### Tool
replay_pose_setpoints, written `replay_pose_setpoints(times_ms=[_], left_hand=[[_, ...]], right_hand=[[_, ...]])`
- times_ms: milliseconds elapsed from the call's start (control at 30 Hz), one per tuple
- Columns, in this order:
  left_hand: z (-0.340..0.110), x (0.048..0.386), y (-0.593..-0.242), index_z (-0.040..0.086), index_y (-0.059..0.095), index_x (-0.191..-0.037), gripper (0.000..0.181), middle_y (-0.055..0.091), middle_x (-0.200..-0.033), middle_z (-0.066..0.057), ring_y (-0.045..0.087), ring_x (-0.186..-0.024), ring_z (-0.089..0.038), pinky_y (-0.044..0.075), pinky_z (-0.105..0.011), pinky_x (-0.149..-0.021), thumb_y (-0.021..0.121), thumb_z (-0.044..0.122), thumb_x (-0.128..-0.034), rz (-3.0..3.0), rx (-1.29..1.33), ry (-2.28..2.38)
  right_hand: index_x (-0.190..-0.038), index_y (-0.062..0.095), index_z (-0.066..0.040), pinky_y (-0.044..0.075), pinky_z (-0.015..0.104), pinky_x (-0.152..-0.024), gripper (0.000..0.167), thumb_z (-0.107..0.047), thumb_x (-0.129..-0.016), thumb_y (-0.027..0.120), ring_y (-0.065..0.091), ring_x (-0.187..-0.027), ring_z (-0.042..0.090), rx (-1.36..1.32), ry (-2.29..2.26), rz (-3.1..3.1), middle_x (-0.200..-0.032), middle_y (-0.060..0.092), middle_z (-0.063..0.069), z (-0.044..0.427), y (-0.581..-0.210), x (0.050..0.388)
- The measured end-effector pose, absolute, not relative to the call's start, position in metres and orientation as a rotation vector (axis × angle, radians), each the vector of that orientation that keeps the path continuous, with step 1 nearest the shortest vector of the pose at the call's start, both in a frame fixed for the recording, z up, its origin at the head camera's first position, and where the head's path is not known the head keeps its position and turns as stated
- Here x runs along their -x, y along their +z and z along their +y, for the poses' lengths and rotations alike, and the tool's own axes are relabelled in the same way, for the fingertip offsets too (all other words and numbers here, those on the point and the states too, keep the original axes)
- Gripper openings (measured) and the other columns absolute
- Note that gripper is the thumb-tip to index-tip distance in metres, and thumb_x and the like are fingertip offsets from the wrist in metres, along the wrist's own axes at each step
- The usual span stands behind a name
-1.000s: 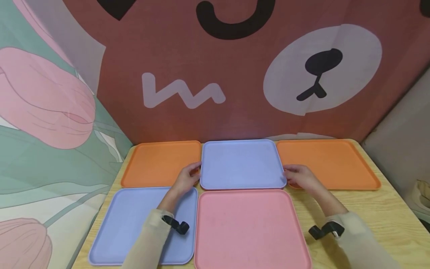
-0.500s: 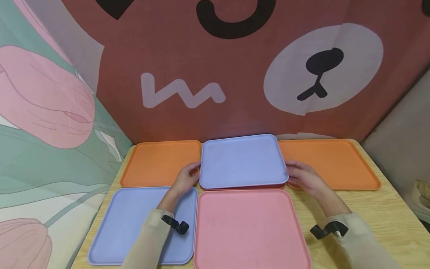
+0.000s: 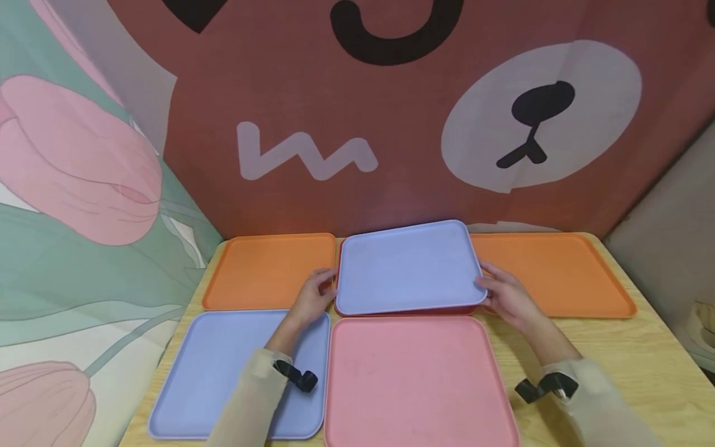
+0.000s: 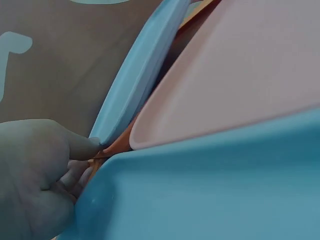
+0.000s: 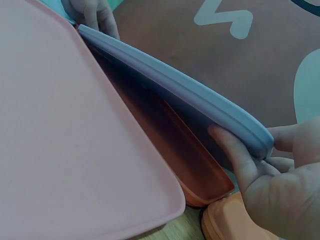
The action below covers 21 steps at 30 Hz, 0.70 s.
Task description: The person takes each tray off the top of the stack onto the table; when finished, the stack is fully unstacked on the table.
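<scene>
A lavender-blue tray (image 3: pixel 410 267) at the back middle is tilted, its right side raised above a red tray (image 5: pixel 195 172) that lies under it. My right hand (image 3: pixel 511 298) grips its right edge; in the right wrist view one digit lies against the underside (image 5: pixel 212 145) and others reach the outer edge. At the left edge, my left hand (image 3: pixel 313 298) holds the same tray near its front corner, fingertips at the rim (image 4: pixel 107 132). Some fingers of that hand are hidden behind the trays in the left wrist view.
Orange trays flank the blue one: a left orange tray (image 3: pixel 268 270) and a right orange tray (image 3: pixel 564 273). In front lie another blue tray (image 3: pixel 195 372) and a pink tray (image 3: pixel 416 379). The wooden table (image 3: pixel 620 372) meets a printed backdrop (image 3: pixel 402 198) behind.
The back blue tray was flat; its right side has risen, shifting slightly right and showing the red tray beneath. My right hand has risen with it, while the left has hardly moved.
</scene>
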<state>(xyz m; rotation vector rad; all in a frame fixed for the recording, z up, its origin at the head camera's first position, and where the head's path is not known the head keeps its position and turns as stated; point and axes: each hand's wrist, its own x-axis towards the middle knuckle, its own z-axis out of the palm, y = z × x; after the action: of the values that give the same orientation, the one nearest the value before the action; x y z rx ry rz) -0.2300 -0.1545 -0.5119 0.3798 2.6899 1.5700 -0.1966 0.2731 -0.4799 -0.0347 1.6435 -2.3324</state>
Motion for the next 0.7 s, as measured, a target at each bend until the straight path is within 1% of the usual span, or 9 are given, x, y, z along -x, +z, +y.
replay_pose_setpoints(times_ms=[167,233,267,333,400,467,500,533,700], left_hand=[[-0.153,0.229,-0.510,-0.014,0.056,-0.136,0.045,0.051,-0.134,-0.029,0.059,-0.114,-0.037,0.056,-0.046,-0.093,0.065,-0.010,-0.0923,2.728,-0.396,1.516],[-0.153,0.229,-0.510,-0.015,0.055,-0.136,0.045,0.050,-0.134,-0.029,0.060,-0.112,-0.037,0.056,-0.046,-0.093,0.064,-0.010,-0.0929,2.719,-0.402,1.508],[-0.153,0.229,-0.509,-0.015,0.055,-0.137,0.045,0.050,-0.134,-0.029,0.060,-0.112,-0.037,0.056,-0.047,-0.093,0.064,-0.009,-0.0935,2.718,-0.401,1.497],[-0.153,0.229,-0.509,-0.014,0.054,-0.138,0.045,0.049,-0.136,-0.028,0.059,-0.113,-0.037,0.055,-0.047,-0.095,0.064,-0.008,-0.0943,2.709,-0.392,1.485],[-0.154,0.229,-0.508,-0.014,0.054,-0.138,0.045,0.049,-0.137,-0.028,0.059,-0.114,-0.037,0.055,-0.048,-0.096,0.063,-0.008,-0.0947,2.705,-0.388,1.475],[-0.154,0.229,-0.508,-0.014,0.053,-0.139,0.045,0.048,-0.138,-0.028,0.058,-0.116,-0.038,0.054,-0.048,-0.096,0.063,-0.008,-0.0951,2.700,-0.382,1.469],[-0.154,0.229,-0.508,-0.014,0.053,-0.139,0.045,0.048,-0.138,-0.028,0.058,-0.116,-0.038,0.054,-0.048,-0.096,0.063,-0.008,-0.0952,2.701,-0.384,1.466],[-0.154,0.229,-0.508,-0.014,0.053,-0.139,0.045,0.047,-0.138,-0.029,0.058,-0.116,-0.038,0.054,-0.047,-0.096,0.062,-0.008,-0.0954,2.702,-0.385,1.460],[-0.154,0.229,-0.508,-0.014,0.053,-0.139,0.044,0.048,-0.138,-0.028,0.059,-0.114,-0.037,0.055,-0.045,-0.094,0.061,-0.008,-0.0958,2.711,-0.391,1.436]], right_hand=[[-0.158,-0.004,0.010,0.059,0.026,-0.077,0.070,-0.003,-0.107,0.044,0.069,-0.096,0.010,0.059,-2.379,1.611,-0.111,0.070,-0.005,0.278,-0.480,0.194],[-0.159,0.000,0.009,0.059,0.027,-0.079,0.068,-0.003,-0.107,0.044,0.069,-0.098,0.011,0.071,-2.395,1.598,-0.113,0.070,-0.005,0.281,-0.481,0.193],[-0.160,0.005,0.007,0.059,0.027,-0.080,0.066,-0.002,-0.107,0.044,0.069,-0.099,0.011,0.078,-2.406,1.587,-0.114,0.070,-0.005,0.282,-0.482,0.192],[-0.158,0.025,-0.002,0.059,0.028,-0.081,0.054,-0.001,-0.107,0.043,0.069,-0.100,0.012,0.105,-2.425,1.571,-0.115,0.071,-0.003,0.285,-0.483,0.191],[-0.148,0.045,-0.012,0.060,0.028,-0.081,0.042,0.000,-0.107,0.041,0.070,-0.100,0.014,0.141,-2.443,1.550,-0.115,0.071,-0.001,0.288,-0.485,0.189],[-0.133,0.059,-0.019,0.060,0.029,-0.081,0.039,0.002,-0.107,0.040,0.070,-0.099,0.015,0.182,-2.462,1.522,-0.115,0.072,0.000,0.291,-0.485,0.187],[-0.129,0.063,-0.021,0.060,0.029,-0.081,0.040,0.003,-0.107,0.039,0.070,-0.099,0.015,0.204,-2.469,1.511,-0.115,0.072,0.001,0.292,-0.485,0.186],[-0.127,0.065,-0.022,0.060,0.029,-0.081,0.042,0.003,-0.107,0.039,0.070,-0.099,0.015,0.225,-2.471,1.503,-0.115,0.072,0.001,0.294,-0.485,0.184],[-0.131,0.067,-0.021,0.059,0.029,-0.084,0.047,0.004,-0.107,0.035,0.069,-0.103,0.015,0.335,-2.493,1.435,-0.120,0.071,0.001,0.304,-0.483,0.175]])
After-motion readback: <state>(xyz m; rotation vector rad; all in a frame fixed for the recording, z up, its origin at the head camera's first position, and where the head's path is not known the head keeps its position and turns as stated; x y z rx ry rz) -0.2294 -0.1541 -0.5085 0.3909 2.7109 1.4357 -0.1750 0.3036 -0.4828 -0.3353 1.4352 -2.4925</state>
